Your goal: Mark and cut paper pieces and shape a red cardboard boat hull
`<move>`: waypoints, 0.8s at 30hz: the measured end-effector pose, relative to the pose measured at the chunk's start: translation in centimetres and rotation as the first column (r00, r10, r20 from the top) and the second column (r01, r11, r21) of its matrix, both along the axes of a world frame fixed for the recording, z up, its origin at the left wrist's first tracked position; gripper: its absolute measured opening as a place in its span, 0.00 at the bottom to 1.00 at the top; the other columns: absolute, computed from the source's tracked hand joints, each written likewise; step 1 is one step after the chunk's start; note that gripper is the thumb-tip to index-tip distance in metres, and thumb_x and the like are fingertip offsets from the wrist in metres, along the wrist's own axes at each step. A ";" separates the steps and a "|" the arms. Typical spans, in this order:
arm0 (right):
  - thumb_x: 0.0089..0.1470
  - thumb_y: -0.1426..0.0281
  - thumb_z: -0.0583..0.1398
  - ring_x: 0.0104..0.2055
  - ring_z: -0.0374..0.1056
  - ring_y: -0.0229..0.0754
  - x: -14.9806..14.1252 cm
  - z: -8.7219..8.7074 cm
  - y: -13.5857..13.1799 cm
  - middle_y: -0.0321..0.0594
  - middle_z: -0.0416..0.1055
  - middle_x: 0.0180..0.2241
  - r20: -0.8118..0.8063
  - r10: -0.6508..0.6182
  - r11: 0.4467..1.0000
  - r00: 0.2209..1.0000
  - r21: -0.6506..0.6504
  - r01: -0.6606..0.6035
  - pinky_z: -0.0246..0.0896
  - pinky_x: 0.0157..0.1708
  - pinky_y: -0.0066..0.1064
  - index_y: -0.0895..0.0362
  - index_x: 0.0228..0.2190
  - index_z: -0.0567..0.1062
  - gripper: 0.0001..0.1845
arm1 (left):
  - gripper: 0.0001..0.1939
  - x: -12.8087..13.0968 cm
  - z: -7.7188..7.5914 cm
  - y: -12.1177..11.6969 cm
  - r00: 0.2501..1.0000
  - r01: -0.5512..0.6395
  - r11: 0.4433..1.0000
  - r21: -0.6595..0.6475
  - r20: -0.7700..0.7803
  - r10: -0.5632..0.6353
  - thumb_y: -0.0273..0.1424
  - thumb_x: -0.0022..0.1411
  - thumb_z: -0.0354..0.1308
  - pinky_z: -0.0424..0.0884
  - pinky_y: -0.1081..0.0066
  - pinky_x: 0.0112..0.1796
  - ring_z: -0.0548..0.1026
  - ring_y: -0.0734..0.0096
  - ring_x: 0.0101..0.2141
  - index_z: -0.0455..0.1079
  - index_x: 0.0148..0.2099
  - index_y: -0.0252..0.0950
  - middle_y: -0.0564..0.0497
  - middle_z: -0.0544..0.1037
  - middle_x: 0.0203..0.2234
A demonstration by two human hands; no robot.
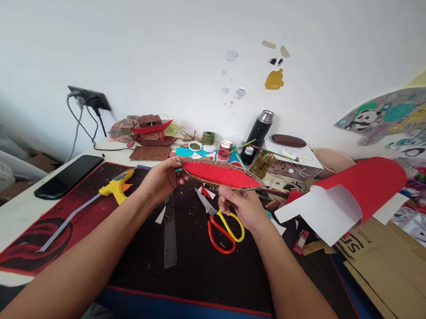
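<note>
Between my two hands a long boat-shaped cardboard piece (221,173) is held up, pointed at its right end, with a red inner face and a brown corrugated edge. My left hand (164,178) is closed on its left end. Near the right end, my right hand (239,203) grips the lower edge with thumb and fingers. Scissors (227,231) with one red and one yellow handle lie on the dark mat (136,269) beneath my right hand. To their left rests a metal ruler (171,238), with small white paper scraps (161,215) beside it.
A yellow glue gun (117,187) and a black phone (67,176) lie at left. Behind stand model boats (152,130), paint jars (209,138) and a black thermos (259,133). Rolled red paper (369,182) and flat cardboard (393,254) occupy the right side.
</note>
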State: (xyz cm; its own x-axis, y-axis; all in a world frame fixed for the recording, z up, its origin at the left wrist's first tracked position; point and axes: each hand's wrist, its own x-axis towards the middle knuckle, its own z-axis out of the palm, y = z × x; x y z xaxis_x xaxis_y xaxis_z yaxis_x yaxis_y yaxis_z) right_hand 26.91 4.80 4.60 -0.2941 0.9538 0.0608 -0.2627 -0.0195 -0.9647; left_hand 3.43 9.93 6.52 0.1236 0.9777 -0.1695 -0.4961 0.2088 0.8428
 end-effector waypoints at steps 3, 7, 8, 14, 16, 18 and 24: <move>0.52 0.50 0.76 0.19 0.68 0.38 0.0 0.0 0.0 0.36 0.73 0.19 -0.004 -0.004 1.000 1.000 -0.012 0.004 0.60 0.18 0.27 0.56 0.25 0.78 0.24 | 0.09 0.1 0.1 -0.1 1.000 0.008 0.999 -0.036 0.021 -0.007 0.24 0.49 0.61 0.68 0.76 0.19 0.74 0.71 0.20 0.71 0.36 0.36 0.52 0.77 0.24; 0.51 0.51 0.77 0.20 0.69 0.38 0.1 0.2 0.0 0.34 0.71 0.19 -0.031 -0.027 0.999 0.999 -0.043 0.025 0.60 0.18 0.27 0.56 0.24 0.77 0.24 | 0.06 0.3 0.4 -0.2 0.999 0.012 0.997 -0.072 0.052 -0.008 0.24 0.54 0.60 0.71 0.77 0.20 0.76 0.72 0.21 0.72 0.37 0.35 0.50 0.79 0.25; 0.51 0.51 0.77 0.20 0.69 0.37 0.1 0.2 0.0 0.34 0.70 0.19 -0.033 -0.035 0.998 0.999 -0.049 0.033 0.59 0.18 0.27 0.56 0.24 0.77 0.25 | 0.05 0.3 0.5 -0.3 0.998 0.012 0.997 -0.078 0.060 -0.007 0.24 0.55 0.60 0.72 0.77 0.21 0.76 0.72 0.21 0.72 0.37 0.35 0.50 0.79 0.25; 0.51 0.51 0.77 0.20 0.67 0.36 0.1 0.5 0.0 0.35 0.70 0.20 -0.041 -0.042 0.997 0.998 -0.070 0.039 0.58 0.18 0.27 0.57 0.21 0.75 0.27 | 0.07 0.2 0.8 -0.6 0.992 0.030 0.997 -0.076 0.128 -0.020 0.26 0.61 0.59 0.77 0.75 0.25 0.78 0.70 0.26 0.76 0.42 0.34 0.48 0.82 0.31; 0.51 0.50 0.77 0.20 0.67 0.36 0.2 0.6 0.0 0.35 0.70 0.19 -0.047 -0.037 0.996 0.998 -0.078 0.034 0.58 0.18 0.27 0.57 0.21 0.75 0.28 | 0.08 0.1 0.8 -0.6 0.988 0.044 0.997 -0.056 0.151 -0.035 0.26 0.61 0.60 0.79 0.74 0.28 0.79 0.69 0.28 0.76 0.43 0.35 0.47 0.84 0.34; 0.51 0.50 0.76 0.20 0.66 0.36 0.2 0.7 0.0 0.35 0.69 0.19 -0.047 -0.036 0.996 0.998 -0.083 0.032 0.57 0.18 0.27 0.56 0.21 0.74 0.28 | 0.09 0.0 0.7 -0.6 0.988 0.048 0.998 -0.038 0.147 -0.042 0.27 0.60 0.61 0.80 0.73 0.30 0.80 0.69 0.29 0.77 0.44 0.35 0.46 0.84 0.36; 0.49 0.51 0.77 0.20 0.67 0.36 0.1 0.6 0.0 0.33 0.68 0.20 -0.073 -0.064 0.995 0.995 -0.078 0.058 0.57 0.17 0.26 0.56 0.21 0.74 0.27 | 0.09 -0.1 0.5 -0.5 0.991 0.050 0.999 -0.021 0.126 -0.047 0.26 0.58 0.63 0.80 0.73 0.29 0.80 0.69 0.29 0.78 0.42 0.34 0.46 0.84 0.33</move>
State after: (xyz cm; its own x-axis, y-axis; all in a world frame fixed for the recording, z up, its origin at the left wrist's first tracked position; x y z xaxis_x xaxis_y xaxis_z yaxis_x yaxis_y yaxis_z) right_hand 26.99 4.81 5.20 -0.2328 0.9725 0.0074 -0.3375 -0.0737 -0.9384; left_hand 3.34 9.47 6.99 0.1923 0.9659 -0.1734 -0.5865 0.2548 0.7689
